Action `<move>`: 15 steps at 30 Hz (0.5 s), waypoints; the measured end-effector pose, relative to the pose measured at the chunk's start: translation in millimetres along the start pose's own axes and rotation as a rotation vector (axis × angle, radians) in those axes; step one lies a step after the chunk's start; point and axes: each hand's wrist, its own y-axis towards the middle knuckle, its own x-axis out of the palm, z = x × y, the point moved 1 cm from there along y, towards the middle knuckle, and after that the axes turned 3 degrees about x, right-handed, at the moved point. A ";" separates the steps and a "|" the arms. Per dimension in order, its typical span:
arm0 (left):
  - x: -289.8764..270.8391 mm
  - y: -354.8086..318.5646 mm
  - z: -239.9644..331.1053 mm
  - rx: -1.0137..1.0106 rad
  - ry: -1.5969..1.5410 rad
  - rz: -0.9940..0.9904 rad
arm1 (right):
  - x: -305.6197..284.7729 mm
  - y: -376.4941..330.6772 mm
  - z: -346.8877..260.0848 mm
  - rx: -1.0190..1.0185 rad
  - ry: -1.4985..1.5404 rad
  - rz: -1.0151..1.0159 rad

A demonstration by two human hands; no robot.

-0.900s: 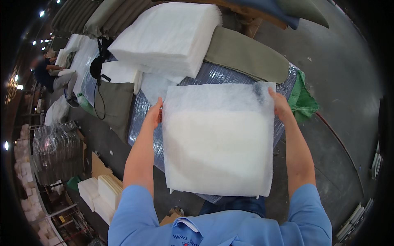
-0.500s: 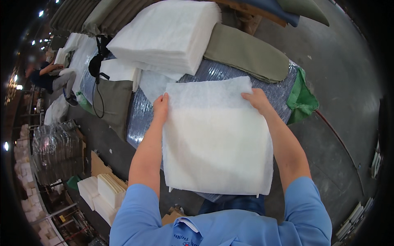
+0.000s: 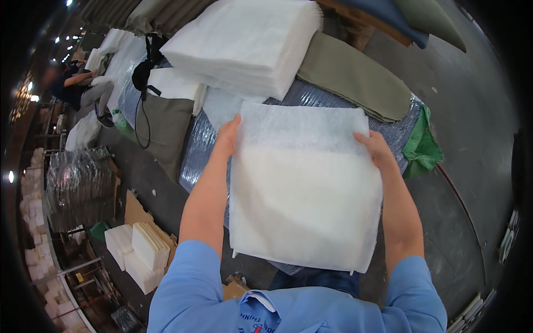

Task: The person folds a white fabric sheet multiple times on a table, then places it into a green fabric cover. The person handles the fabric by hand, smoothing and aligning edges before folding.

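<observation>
Here both hands hold one white fibre-wadding sheet (image 3: 305, 188) up over the near end of the worktop (image 3: 311, 95), which is wrapped in shiny plastic film. Left hand (image 3: 227, 135): fingers closed on the sheet's upper left corner, thumb on the near face. Right hand (image 3: 376, 149): fingers pinched narrow on the upper right edge, just below the corner. The sheet hangs roughly square; its top band looks thinner and more see-through than the denser lower part, so it may be folded or doubled, though I cannot tell which. Its lower edge falls near the person's blue shirt (image 3: 288, 305). At the far end of the worktop sits a thick stack of white wadding sheets (image 3: 244, 41), with an olive fabric piece (image 3: 355, 77) beside it toward the right edge and a green cloth (image 3: 421, 147) hanging off the right corner. Judgement: to handle this well, keep both grips level and evenly tensioned so the soft sheet does not sag or stretch, and hold the top edge parallel to the worktop's edge.
</observation>
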 end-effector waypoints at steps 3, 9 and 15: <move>-9.8 14.3 20.8 -0.006 0.066 -0.073 | 28.5 6.7 -48.1 0.021 -0.129 -0.091; 27.5 23.2 35.3 0.291 0.259 -0.012 | 36.7 41.3 -50.6 -0.128 -0.179 0.050; 2.1 42.8 12.0 0.430 0.516 0.302 | -14.9 64.0 -4.5 -0.232 -0.078 0.315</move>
